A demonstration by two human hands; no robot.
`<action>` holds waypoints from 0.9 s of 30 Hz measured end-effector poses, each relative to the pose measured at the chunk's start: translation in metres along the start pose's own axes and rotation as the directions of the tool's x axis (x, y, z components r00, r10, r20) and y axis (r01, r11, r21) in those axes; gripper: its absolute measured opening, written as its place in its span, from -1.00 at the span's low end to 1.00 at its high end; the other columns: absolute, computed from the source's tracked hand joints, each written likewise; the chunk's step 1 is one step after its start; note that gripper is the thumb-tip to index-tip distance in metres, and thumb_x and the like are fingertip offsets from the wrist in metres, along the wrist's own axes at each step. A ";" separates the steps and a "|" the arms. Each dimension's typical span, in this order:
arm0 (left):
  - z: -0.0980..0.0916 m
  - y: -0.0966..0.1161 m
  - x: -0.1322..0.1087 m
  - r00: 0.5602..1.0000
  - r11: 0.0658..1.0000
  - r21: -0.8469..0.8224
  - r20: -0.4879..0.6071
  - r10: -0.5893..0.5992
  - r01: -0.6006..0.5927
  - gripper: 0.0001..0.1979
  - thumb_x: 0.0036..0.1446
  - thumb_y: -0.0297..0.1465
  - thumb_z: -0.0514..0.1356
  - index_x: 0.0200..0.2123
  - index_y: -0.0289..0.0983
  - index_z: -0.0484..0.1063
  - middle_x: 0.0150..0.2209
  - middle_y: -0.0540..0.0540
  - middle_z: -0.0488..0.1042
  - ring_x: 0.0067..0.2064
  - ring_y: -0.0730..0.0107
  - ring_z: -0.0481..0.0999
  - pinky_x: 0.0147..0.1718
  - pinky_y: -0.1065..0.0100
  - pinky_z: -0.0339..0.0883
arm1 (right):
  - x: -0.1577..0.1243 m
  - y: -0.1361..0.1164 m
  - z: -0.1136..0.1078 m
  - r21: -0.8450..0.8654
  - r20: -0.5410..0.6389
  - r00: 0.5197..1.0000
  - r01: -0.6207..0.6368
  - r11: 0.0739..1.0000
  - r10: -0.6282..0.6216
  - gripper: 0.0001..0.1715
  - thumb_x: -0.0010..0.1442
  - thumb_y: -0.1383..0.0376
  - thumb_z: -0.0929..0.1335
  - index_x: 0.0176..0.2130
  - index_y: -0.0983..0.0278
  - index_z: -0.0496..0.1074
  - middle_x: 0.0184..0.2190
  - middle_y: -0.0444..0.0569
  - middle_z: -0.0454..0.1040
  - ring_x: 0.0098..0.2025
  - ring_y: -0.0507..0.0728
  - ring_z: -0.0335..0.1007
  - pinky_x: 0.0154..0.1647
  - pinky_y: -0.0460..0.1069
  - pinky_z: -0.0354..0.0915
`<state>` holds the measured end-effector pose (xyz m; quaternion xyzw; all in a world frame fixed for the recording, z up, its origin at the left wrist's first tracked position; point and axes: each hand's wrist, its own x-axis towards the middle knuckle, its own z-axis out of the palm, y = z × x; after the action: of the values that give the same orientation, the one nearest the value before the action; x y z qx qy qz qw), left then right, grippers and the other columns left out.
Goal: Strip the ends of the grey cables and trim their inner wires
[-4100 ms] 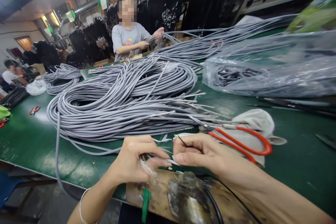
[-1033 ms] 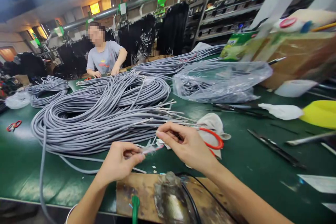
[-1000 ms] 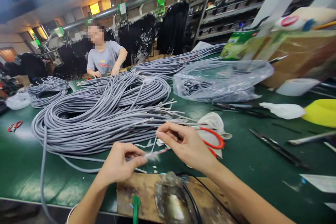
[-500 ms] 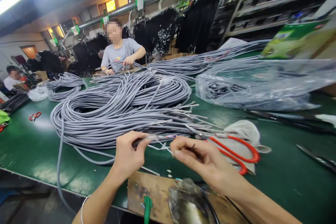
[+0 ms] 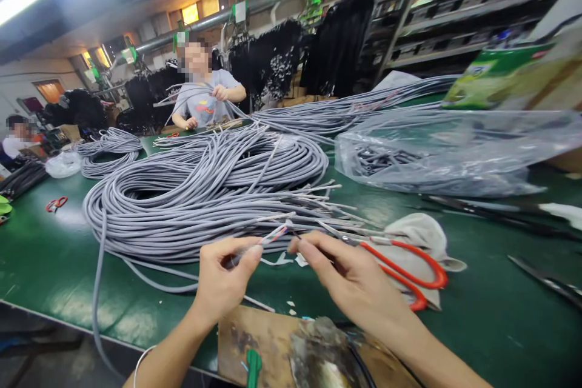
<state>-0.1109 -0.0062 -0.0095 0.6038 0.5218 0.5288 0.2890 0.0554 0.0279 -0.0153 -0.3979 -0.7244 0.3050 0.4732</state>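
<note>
Works at the near edge of a glossy green table (image 5: 482, 297), behind a stained wooden board (image 5: 239, 339) with a green handle (image 5: 253, 367) against it. Reaches in from the lower left and lower right with both forearms, wearing a pale band (image 5: 139, 364) around the left wrist. Pinches a cable end (image 5: 268, 239) between thumb and bent forefinger of the left hand (image 5: 222, 276). Grips a slim dark piece (image 5: 297, 234) between thumb and forefinger of the right hand (image 5: 352, 270), just beside the exposed wires (image 5: 282, 231); cannot tell whether touching. Holds the cable end above the table, between both hands, with the long axis slanting rightward and away, wires foremost. Has orange-handled scissors (image 5: 443, 279) and a pale cloth (image 5: 421, 231) just beyond the right hand, a looped bundle of grey cables (image 5: 182, 218) ahead, and a clear plastic bag (image 5: 459, 160) farther right. Faces, across the table, a co-worker (image 5: 207, 108) lifting grey lengths, with shelving (image 5: 430, 33) to the far right.
</note>
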 end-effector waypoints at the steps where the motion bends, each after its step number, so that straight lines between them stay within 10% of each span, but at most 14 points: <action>1: 0.001 0.000 0.000 1.000 1.000 0.005 -0.005 -0.005 0.005 -0.77 0.09 -0.35 0.18 -0.32 -0.36 0.59 -0.41 -0.14 0.59 -0.36 0.31 0.51 -0.35 0.39 0.35 | -0.002 -0.001 0.000 -0.017 0.019 1.000 0.012 1.000 -0.012 -0.61 0.19 0.08 0.21 -0.50 0.24 0.37 -0.64 -0.13 0.31 -0.59 0.01 0.20 -0.59 -0.11 0.17; 11: 0.002 0.000 -0.005 0.998 0.998 0.038 -0.011 0.055 -0.054 -0.77 0.11 -0.35 0.17 -0.31 -0.34 0.60 -0.38 -0.15 0.61 -0.39 0.33 0.53 -0.39 0.42 0.37 | -0.012 -0.007 0.006 -0.048 0.086 0.994 0.075 0.996 -0.071 -0.61 0.23 0.17 0.18 -0.53 0.25 0.36 -0.75 -0.22 0.18 -0.72 -0.04 0.04 -0.71 -0.12 0.02; 18: 0.011 0.000 -0.010 0.990 0.996 0.048 0.117 0.075 -0.081 -0.77 0.12 -0.36 0.16 -0.29 -0.32 0.61 -0.42 -0.15 0.61 -0.44 0.35 0.52 -0.45 0.44 0.35 | -0.009 -0.002 0.002 -0.087 -0.166 0.985 0.042 0.995 -0.056 -0.68 0.21 0.21 0.19 -0.53 0.24 0.31 -0.77 -0.25 0.12 -0.75 -0.05 0.02 -0.71 -0.13 0.03; 27: 0.010 -0.001 -0.006 0.999 0.990 -0.131 0.031 -0.039 0.042 -0.75 0.10 -0.34 0.17 -0.30 -0.37 0.59 -0.35 -0.16 0.61 -0.29 0.27 0.56 -0.27 0.37 0.42 | -0.012 -0.012 0.006 -0.054 0.031 0.985 0.173 0.983 -0.172 -0.62 0.23 0.29 0.17 -0.57 0.26 0.32 -0.75 -0.27 0.07 -0.74 -0.08 -0.03 -0.70 -0.14 0.01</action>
<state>-0.1011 -0.0093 -0.0148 0.5802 0.4938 0.5473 0.3464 0.0487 0.0112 -0.0126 -0.3430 -0.7706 0.2474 0.4769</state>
